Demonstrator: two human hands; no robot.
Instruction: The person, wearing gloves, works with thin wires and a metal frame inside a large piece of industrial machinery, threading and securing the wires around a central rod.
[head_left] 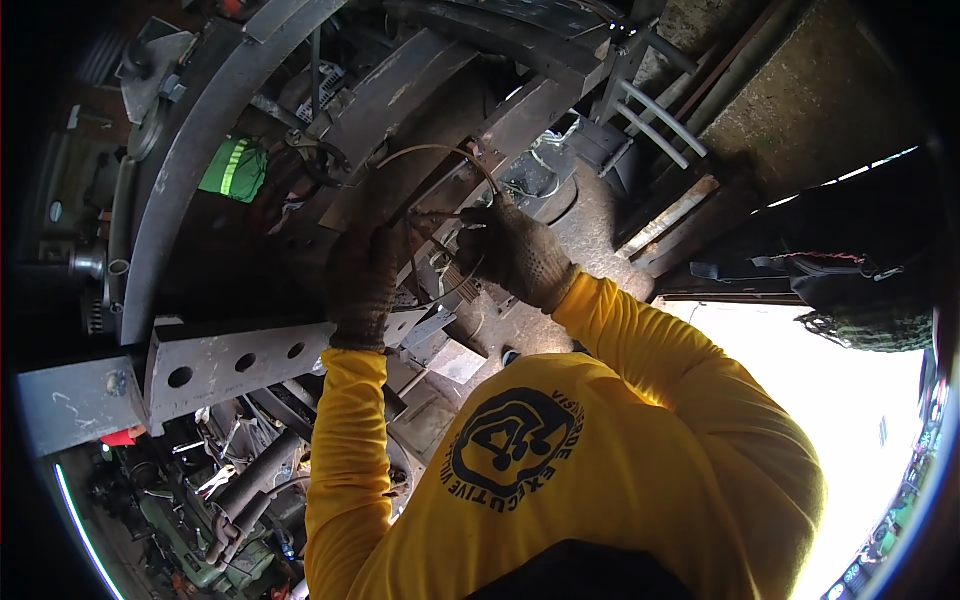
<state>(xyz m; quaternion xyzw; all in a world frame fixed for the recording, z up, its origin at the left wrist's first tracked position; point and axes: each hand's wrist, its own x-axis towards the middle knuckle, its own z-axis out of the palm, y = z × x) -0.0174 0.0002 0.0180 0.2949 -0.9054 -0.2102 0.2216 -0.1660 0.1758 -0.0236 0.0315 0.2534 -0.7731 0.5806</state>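
Note:
My right hand [518,252], in a knit work glove, is closed with its fingers bent. A thin tan cable [430,148] arches out of its top and curves away to the left. A short, thin rod-like piece [436,214] shows at its fingertips; I cannot make out its kind. My left hand [362,285], also gloved, is beside a dark steel beam with round holes [215,368]. Deep shadow hides its fingers. Between the hands, a thin wire loop [425,292] hangs over the steel parts.
A long curved steel bar [180,190] rises at the left, near a green cloth with a yellow stripe [235,168]. Grey metal bars [655,125] stick out at the upper right. Tangled parts [210,500] lie lower left. A dark bag [850,270] hangs at the right.

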